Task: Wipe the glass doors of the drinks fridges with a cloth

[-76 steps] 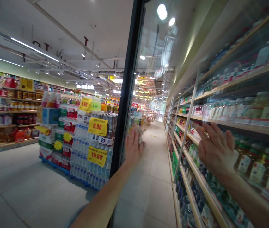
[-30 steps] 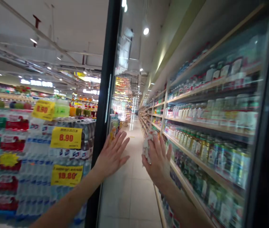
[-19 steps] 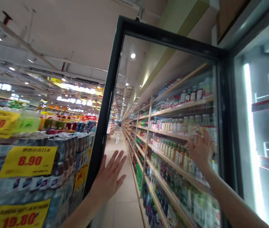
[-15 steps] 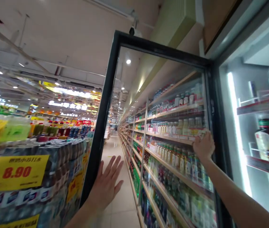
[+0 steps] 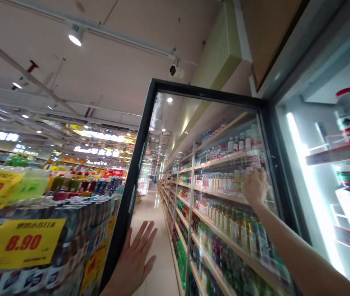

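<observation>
L hand [image 5: 136, 260], fingers spread, at free edge of door [image 5: 208, 94]; R hand [image 5: 256, 187] curled round cloth [image 5: 253, 167] (pale, mostly hidden) nr hinge side — uneven push could swing door, loose grip drop cloth.

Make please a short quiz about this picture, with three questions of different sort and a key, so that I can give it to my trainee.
1. Multiple choice: what price is printed on the large yellow sign at the lower left?
A) 5.50
B) 8.90
C) 12.00

2. Short answer: which hand is spread out, and which is bunched?

3. True or false: the glass door is fully shut.

Key
1. B.
2. The left hand is spread; the right hand is bunched around what looks like a pale cloth.
3. False: the glass door stands open, with the lit fridge exposed at the right.
</observation>
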Demonstrator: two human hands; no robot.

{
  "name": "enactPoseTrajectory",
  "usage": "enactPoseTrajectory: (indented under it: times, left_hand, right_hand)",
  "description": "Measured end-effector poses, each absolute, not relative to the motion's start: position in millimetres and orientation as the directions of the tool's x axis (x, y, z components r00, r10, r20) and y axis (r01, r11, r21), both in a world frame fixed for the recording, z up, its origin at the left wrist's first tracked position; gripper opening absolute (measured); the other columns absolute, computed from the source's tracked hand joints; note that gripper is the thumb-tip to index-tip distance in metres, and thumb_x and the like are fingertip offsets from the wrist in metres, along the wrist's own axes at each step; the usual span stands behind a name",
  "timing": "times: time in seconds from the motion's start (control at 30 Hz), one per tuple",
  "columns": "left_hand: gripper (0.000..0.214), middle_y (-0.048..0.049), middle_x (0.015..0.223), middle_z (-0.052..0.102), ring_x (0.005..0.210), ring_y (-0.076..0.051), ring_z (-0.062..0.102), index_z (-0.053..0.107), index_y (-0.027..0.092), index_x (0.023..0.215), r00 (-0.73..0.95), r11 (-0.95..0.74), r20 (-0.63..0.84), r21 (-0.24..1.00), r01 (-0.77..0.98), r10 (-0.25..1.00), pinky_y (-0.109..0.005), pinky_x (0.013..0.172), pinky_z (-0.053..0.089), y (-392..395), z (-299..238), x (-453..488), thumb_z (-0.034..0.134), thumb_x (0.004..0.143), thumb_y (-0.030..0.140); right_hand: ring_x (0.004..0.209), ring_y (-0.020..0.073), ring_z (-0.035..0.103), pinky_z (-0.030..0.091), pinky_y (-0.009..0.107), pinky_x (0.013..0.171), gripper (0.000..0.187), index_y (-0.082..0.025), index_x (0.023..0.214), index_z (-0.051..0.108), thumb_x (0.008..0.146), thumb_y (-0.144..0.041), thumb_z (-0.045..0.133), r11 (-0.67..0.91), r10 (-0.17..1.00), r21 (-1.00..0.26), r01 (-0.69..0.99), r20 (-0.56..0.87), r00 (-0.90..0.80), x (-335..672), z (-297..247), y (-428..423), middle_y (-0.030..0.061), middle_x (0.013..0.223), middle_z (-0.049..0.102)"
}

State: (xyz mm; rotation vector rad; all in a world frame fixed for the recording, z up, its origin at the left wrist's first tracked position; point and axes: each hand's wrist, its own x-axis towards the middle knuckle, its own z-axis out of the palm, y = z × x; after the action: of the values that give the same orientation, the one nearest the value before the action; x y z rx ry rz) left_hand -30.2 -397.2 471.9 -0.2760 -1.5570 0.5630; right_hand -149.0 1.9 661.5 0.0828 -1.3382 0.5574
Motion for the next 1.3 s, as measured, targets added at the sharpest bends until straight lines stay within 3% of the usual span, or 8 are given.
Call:
enactPoseTrajectory:
  times: [0.17, 0.4, 0.63, 0.8, 0.93, 1.0, 1.17, 1.3]
  left_hand:
    - [0.057, -0.0058, 0.143, 0.041, 0.138, -0.024, 0.023, 0.039, 0.019, 0.136, -0.097, 0.827, 0.849, -0.527, -0.197, 0.519, -0.048, 0.115, 0.006, -397.9, 471.1, -28.6, 0.045, 0.081, 0.027]
    - [0.059, -0.0041, 0.14, 0.045, 0.136, -0.022, 0.03, 0.032, 0.023, 0.14, -0.098, 0.847, 0.863, -0.505, -0.167, 0.496, -0.045, 0.115, 0.01, -398.5, 472.8, -27.6, 0.043, 0.083, 0.028]
    - [0.056, -0.0028, 0.143, 0.041, 0.135, -0.022, 0.031, 0.036, 0.022, 0.138, -0.137, 0.828, 0.845, -0.534, -0.172, 0.516, -0.043, 0.114, 0.012, -396.4, 479.0, -17.0, 0.044, 0.083, 0.029]
    - [0.048, -0.004, 0.141, 0.044, 0.131, -0.019, 0.038, 0.045, 0.021, 0.131, -0.14, 0.841, 0.853, -0.52, -0.149, 0.503, -0.036, 0.114, 0.016, -406.1, 506.8, 1.0, 0.044, 0.084, 0.027]
    - [0.044, -0.0049, 0.139, 0.047, 0.131, -0.016, 0.039, 0.049, 0.019, 0.128, -0.154, 0.871, 0.877, -0.475, -0.128, 0.456, -0.031, 0.113, 0.019, -415.8, 507.8, 9.2, 0.042, 0.086, 0.027]
    - [0.042, -0.0032, 0.138, 0.048, 0.131, -0.016, 0.038, 0.049, 0.021, 0.128, -0.157, 0.877, 0.881, -0.465, -0.118, 0.446, -0.032, 0.114, 0.014, -417.1, 498.4, 10.9, 0.042, 0.087, 0.029]
    - [0.044, -0.004, 0.138, 0.048, 0.132, -0.017, 0.036, 0.048, 0.02, 0.129, -0.141, 0.872, 0.883, -0.467, -0.149, 0.448, -0.035, 0.115, 0.009, -416.6, 481.3, 12.6, 0.041, 0.088, 0.031]
    - [0.045, -0.0059, 0.139, 0.047, 0.134, -0.018, 0.033, 0.046, 0.018, 0.13, -0.135, 0.86, 0.872, -0.488, -0.15, 0.471, -0.036, 0.115, 0.011, -417.6, 480.8, 16.1, 0.042, 0.087, 0.028]
  right_hand:
    - [0.13, 0.0311, 0.034, 0.034, 0.05, 0.101, 0.053, -0.003, 0.133, 0.04, 0.085, -0.023, 0.03, 0.821, 0.372, -0.25, -0.514, 0.916, 0.149, -143.6, 707.8, -43.9, 0.0239, 0.139, 0.038]
    - [0.135, 0.0199, 0.029, 0.027, 0.045, 0.108, 0.054, -0.026, 0.134, 0.043, 0.082, -0.014, 0.041, 0.631, -0.588, 0.626, -0.458, 0.771, 0.243, -118.7, 642.0, -144.7, 0.006, 0.14, 0.044]
    - [0.133, 0.0289, 0.031, 0.032, 0.053, 0.102, 0.052, -0.015, 0.138, 0.038, 0.086, -0.021, 0.033, 0.852, 0.214, -0.135, -0.506, 0.972, 0.101, -128.3, 680.3, -85.3, 0.0138, 0.144, 0.036]
    - [0.136, 0.0247, 0.027, 0.028, 0.049, 0.107, 0.05, -0.018, 0.135, 0.042, 0.086, -0.016, 0.035, 0.776, -0.342, 0.375, -0.506, 0.926, 0.162, -104.1, 624.9, -175.5, 0.009, 0.143, 0.039]
    - [0.138, 0.0167, 0.023, 0.02, 0.041, 0.112, 0.05, -0.025, 0.134, 0.042, 0.085, -0.016, 0.04, 0.371, -0.778, 0.816, -0.444, 0.534, 0.331, -92.8, 575.3, -203.6, -0.0003, 0.141, 0.043]
    - [0.137, 0.0157, 0.025, 0.018, 0.042, 0.113, 0.053, -0.027, 0.136, 0.039, 0.085, -0.013, 0.038, 0.402, -0.755, 0.792, -0.459, 0.57, 0.324, -91.4, 597.0, -199.6, -0.0008, 0.142, 0.042]
    - [0.136, 0.0247, 0.027, 0.023, 0.051, 0.108, 0.052, -0.019, 0.137, 0.039, 0.085, -0.016, 0.037, 0.771, -0.234, 0.262, -0.58, 0.964, 0.125, -83.2, 680.7, -209.0, 0.0089, 0.144, 0.037]
    - [0.137, 0.0224, 0.024, 0.017, 0.046, 0.111, 0.052, -0.02, 0.136, 0.04, 0.085, -0.016, 0.04, 0.571, -0.579, 0.616, -0.543, 0.771, 0.266, -74.1, 617.0, -235.1, 0.0069, 0.142, 0.041]
